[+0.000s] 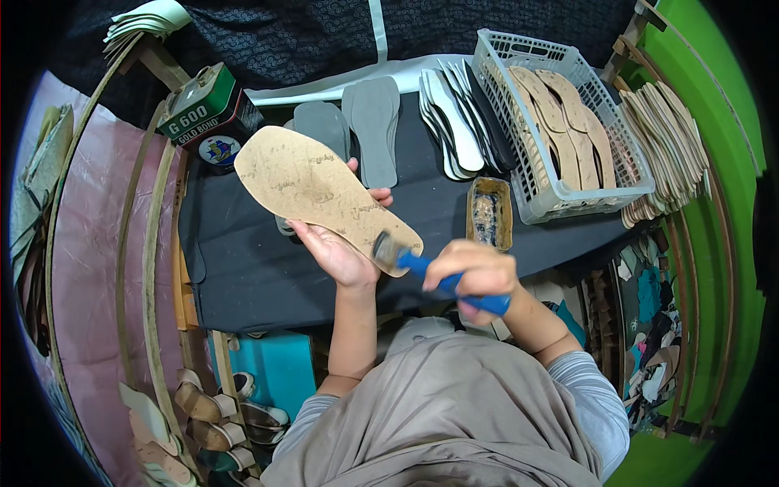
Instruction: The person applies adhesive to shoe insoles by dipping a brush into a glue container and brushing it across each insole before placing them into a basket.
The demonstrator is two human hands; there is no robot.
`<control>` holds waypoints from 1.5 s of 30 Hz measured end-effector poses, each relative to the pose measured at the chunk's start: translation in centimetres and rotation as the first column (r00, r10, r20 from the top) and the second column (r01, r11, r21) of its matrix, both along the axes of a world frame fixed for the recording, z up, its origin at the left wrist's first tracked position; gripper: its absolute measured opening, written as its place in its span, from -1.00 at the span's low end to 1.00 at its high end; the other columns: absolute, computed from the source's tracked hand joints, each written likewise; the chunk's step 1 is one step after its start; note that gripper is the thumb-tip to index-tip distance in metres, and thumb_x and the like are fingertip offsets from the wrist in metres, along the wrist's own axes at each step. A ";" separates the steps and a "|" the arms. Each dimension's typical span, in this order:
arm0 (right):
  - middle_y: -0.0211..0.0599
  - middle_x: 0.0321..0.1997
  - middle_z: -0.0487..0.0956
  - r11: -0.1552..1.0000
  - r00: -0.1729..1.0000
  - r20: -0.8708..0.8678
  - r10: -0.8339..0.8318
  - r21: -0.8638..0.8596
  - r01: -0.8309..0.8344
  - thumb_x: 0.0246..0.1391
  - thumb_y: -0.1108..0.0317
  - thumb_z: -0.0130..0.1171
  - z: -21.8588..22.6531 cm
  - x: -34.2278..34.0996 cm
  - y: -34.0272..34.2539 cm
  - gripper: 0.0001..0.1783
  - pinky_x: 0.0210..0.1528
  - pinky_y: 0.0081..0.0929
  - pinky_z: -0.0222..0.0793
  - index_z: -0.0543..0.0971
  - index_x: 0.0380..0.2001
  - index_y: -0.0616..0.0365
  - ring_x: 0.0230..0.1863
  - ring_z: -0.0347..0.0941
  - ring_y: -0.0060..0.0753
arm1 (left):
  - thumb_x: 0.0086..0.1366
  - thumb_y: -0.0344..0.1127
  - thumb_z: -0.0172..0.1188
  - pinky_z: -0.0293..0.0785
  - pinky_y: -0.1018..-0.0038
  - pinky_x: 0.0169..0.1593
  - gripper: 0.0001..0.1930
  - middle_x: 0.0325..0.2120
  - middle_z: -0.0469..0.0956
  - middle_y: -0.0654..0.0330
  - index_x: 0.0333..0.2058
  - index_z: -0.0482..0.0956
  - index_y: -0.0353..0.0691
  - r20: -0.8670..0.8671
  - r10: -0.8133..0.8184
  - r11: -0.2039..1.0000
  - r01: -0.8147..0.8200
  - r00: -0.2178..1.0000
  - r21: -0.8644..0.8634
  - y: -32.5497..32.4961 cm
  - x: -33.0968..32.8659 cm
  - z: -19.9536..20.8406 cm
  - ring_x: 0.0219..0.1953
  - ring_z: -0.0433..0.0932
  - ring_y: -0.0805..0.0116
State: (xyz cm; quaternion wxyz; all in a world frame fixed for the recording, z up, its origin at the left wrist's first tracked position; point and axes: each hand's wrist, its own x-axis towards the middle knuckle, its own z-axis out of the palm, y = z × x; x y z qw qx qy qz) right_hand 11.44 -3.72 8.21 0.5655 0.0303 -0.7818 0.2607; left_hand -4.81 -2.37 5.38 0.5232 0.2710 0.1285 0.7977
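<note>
A tan insole board [304, 174], shaped like a shoe sole with dark printed marks, rests in my left hand [341, 247]. The fingers come round its far edge and the thumb lies along the near edge. My right hand [475, 276] is wrapped round the blue handle of a brush [414, 261]. Its bristle end, smeared by motion, is at the narrow heel end of the board. Just beyond my right hand stands a small, stained tan tub [489, 215] with dark residue inside.
Grey soles [372, 130] and white and black sole pieces [450, 118] lie on the dark table [268, 268]. A white plastic basket [560, 207] holds tan soles. More soles [665, 150] are stacked at right. A green tin [213, 114] stands far left; shoes [207, 406] sit below.
</note>
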 end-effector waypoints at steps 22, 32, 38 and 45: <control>-0.08 -0.38 0.52 0.999 0.996 0.084 0.036 0.016 -0.038 -0.17 0.43 0.18 -1.7 1.3 -1.4 -0.76 -0.58 -0.44 0.32 0.39 -0.37 0.18 -0.61 0.36 -0.23 | 0.27 0.31 -0.42 0.45 0.28 -0.16 -0.32 0.13 0.25 0.11 0.21 0.09 -0.01 0.104 -0.066 0.990 0.053 0.992 0.129 1.3 -0.4 0.3 -0.30 0.49 0.16; -0.19 -0.49 0.52 0.629 0.691 0.226 -0.686 -0.292 0.720 -0.15 0.69 -0.06 -1.4 6.8 0.1 -0.74 -0.45 -0.64 0.39 0.36 -0.30 0.27 -0.52 0.50 -0.44 | 0.31 0.24 -0.45 0.48 0.29 -0.24 -0.36 0.09 0.29 0.06 0.20 0.11 -0.03 0.092 -0.014 0.996 0.006 0.996 0.084 0.6 -1.4 0.0 -0.32 0.49 0.16; -0.07 -0.34 0.52 0.544 0.538 0.442 -0.718 -0.126 0.830 -0.28 0.73 0.00 -4.5 7.0 0.9 -0.66 -0.25 -0.39 0.42 0.42 -0.31 0.25 -0.32 0.50 -0.06 | 0.31 0.25 -0.48 0.49 0.29 -0.26 -0.36 0.07 0.31 0.06 0.19 0.13 -0.01 0.113 -0.118 0.992 0.114 0.986 0.048 1.1 0.6 0.0 -0.35 0.50 0.15; -0.18 -0.01 0.42 0.526 0.385 0.703 -0.598 -0.018 0.850 -0.35 0.68 0.08 -4.3 7.8 -2.0 -0.56 0.05 -0.22 0.22 0.43 -0.26 0.11 -0.01 0.30 -0.03 | 0.30 0.26 -0.50 0.52 0.28 -0.26 -0.34 0.05 0.33 0.04 0.20 0.13 -0.02 0.064 -0.248 0.966 0.251 0.967 -0.058 2.2 3.4 0.1 -0.33 0.53 0.12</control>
